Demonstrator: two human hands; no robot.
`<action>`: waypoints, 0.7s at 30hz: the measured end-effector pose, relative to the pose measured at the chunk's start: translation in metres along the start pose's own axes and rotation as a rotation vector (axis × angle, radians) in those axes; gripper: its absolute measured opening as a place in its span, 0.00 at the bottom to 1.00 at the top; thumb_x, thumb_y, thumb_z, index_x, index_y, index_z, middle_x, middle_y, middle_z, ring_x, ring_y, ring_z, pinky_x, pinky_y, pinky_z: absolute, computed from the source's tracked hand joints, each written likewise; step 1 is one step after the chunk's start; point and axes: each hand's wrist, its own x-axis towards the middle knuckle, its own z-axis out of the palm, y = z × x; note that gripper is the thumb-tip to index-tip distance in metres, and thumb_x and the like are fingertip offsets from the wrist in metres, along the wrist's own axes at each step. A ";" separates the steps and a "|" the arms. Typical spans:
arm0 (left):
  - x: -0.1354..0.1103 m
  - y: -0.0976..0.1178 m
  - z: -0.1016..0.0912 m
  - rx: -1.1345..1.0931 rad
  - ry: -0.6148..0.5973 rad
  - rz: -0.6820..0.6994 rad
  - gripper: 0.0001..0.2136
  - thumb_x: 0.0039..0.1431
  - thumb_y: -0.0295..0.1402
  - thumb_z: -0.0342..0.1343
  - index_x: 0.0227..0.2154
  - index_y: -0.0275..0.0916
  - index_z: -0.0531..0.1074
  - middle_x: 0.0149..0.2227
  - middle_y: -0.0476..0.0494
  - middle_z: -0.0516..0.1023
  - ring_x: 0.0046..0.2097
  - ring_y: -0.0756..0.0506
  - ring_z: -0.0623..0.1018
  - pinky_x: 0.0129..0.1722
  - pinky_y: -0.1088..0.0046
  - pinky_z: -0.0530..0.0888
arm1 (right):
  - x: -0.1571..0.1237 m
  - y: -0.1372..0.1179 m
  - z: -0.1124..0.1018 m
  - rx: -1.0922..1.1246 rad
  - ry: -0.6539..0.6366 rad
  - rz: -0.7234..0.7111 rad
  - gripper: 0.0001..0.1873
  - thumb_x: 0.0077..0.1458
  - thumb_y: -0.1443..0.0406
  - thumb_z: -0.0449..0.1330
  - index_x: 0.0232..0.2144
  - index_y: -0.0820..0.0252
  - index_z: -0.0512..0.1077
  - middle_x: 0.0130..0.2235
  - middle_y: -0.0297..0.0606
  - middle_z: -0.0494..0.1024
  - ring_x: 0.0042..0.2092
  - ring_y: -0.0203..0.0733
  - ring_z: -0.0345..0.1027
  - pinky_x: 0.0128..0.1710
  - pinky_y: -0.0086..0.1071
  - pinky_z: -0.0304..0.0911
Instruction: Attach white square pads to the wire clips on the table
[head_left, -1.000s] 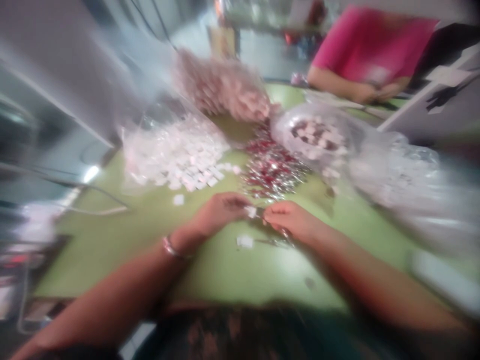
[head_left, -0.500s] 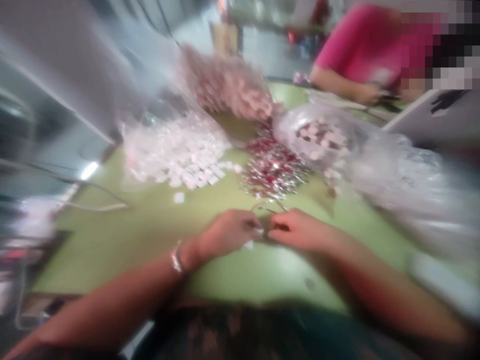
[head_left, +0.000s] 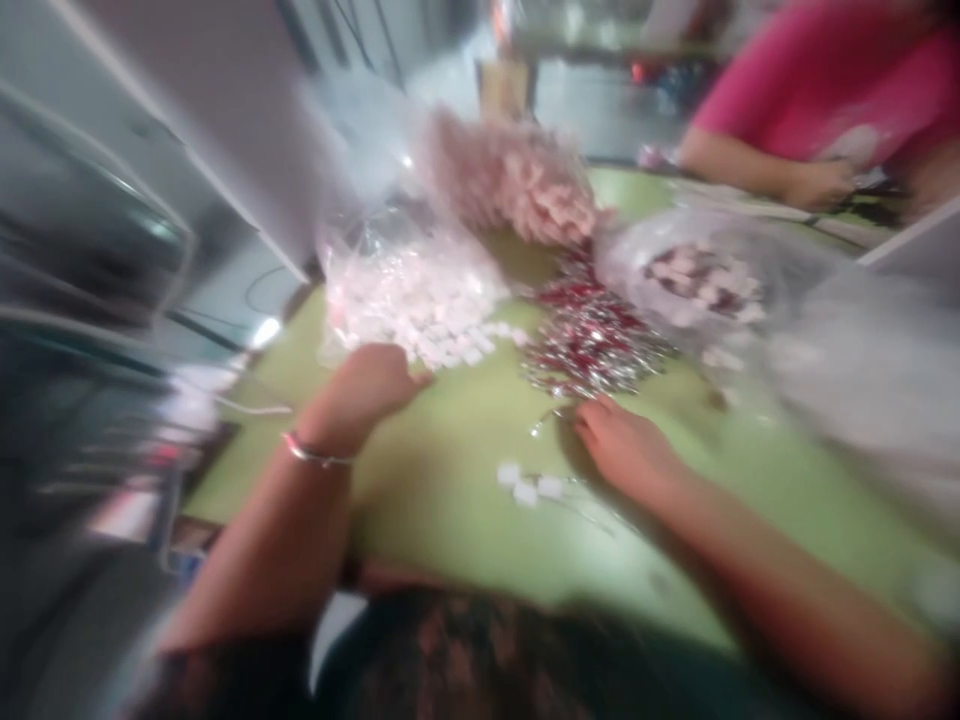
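My left hand (head_left: 367, 390) reaches to the near left edge of a pile of small white square pieces (head_left: 457, 340). Its thumb side shows, but the other fingers are hidden and blurred. My right hand (head_left: 622, 440) is at the near edge of a heap of red and silver shiny strands (head_left: 592, 340), fingers curled together. A thin silvery piece (head_left: 546, 420) lies just left of its fingertips; whether they hold it is blurred. Between my hands, nearer to me, several white squares (head_left: 526, 490) lie on the table with thin wire-like strands.
A clear plastic bag (head_left: 360, 250) surrounds the white pile. Behind are a bundle of pink pieces (head_left: 525, 185) and an open bag of pale pieces (head_left: 705, 280). More clear plastic (head_left: 862, 370) covers the right of the green table (head_left: 435, 500). Across it, a person in pink (head_left: 795, 110) works with their hands.
My hands were close together at the middle. The left has moved away left to the white pile, the right forward to the shiny heap. White squares now lie uncovered. The view has shifted left.
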 end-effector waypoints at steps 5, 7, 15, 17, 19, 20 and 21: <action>0.014 -0.013 0.020 0.061 -0.021 0.135 0.06 0.52 0.34 0.53 0.23 0.38 0.68 0.29 0.37 0.75 0.36 0.38 0.76 0.35 0.68 0.67 | -0.002 0.001 -0.008 0.026 -0.057 0.018 0.10 0.64 0.64 0.50 0.41 0.62 0.69 0.44 0.45 0.73 0.37 0.43 0.70 0.31 0.34 0.53; 0.012 -0.007 0.019 0.017 -0.027 0.164 0.04 0.50 0.32 0.52 0.24 0.39 0.68 0.30 0.38 0.76 0.37 0.39 0.76 0.35 0.68 0.67 | -0.002 0.001 -0.008 0.020 -0.075 0.004 0.11 0.65 0.66 0.48 0.39 0.62 0.70 0.42 0.45 0.74 0.37 0.44 0.70 0.32 0.34 0.53; -0.001 0.039 0.003 -0.327 -0.028 0.167 0.09 0.48 0.32 0.52 0.32 0.38 0.75 0.30 0.43 0.77 0.32 0.42 0.75 0.32 0.69 0.68 | -0.007 -0.003 -0.013 0.159 -0.067 0.076 0.10 0.64 0.65 0.47 0.37 0.62 0.68 0.36 0.44 0.74 0.31 0.41 0.65 0.29 0.34 0.51; -0.004 0.052 0.009 -0.589 -0.076 0.230 0.14 0.49 0.33 0.55 0.40 0.39 0.76 0.30 0.45 0.77 0.31 0.45 0.75 0.33 0.71 0.69 | -0.006 -0.002 -0.017 0.325 -0.062 0.077 0.09 0.62 0.65 0.48 0.34 0.60 0.67 0.31 0.39 0.73 0.30 0.39 0.63 0.29 0.32 0.52; -0.007 0.065 0.018 -0.872 -0.215 0.261 0.17 0.51 0.38 0.58 0.43 0.38 0.76 0.26 0.46 0.77 0.27 0.47 0.74 0.30 0.72 0.70 | -0.006 -0.003 -0.020 0.523 -0.055 0.049 0.07 0.60 0.66 0.50 0.31 0.59 0.66 0.29 0.35 0.72 0.30 0.37 0.63 0.30 0.30 0.54; -0.008 0.070 0.024 -1.010 -0.294 0.255 0.16 0.53 0.40 0.58 0.42 0.37 0.76 0.25 0.46 0.76 0.25 0.49 0.73 0.27 0.73 0.69 | -0.006 -0.004 -0.021 0.616 -0.059 0.024 0.07 0.59 0.67 0.51 0.30 0.58 0.66 0.28 0.33 0.72 0.30 0.36 0.63 0.31 0.29 0.55; -0.009 0.075 0.029 -1.141 -0.357 0.232 0.16 0.53 0.42 0.59 0.40 0.36 0.76 0.23 0.46 0.75 0.23 0.50 0.73 0.25 0.74 0.69 | -0.007 -0.005 -0.022 0.693 -0.070 0.002 0.08 0.59 0.67 0.51 0.28 0.58 0.66 0.27 0.32 0.72 0.29 0.35 0.63 0.31 0.29 0.56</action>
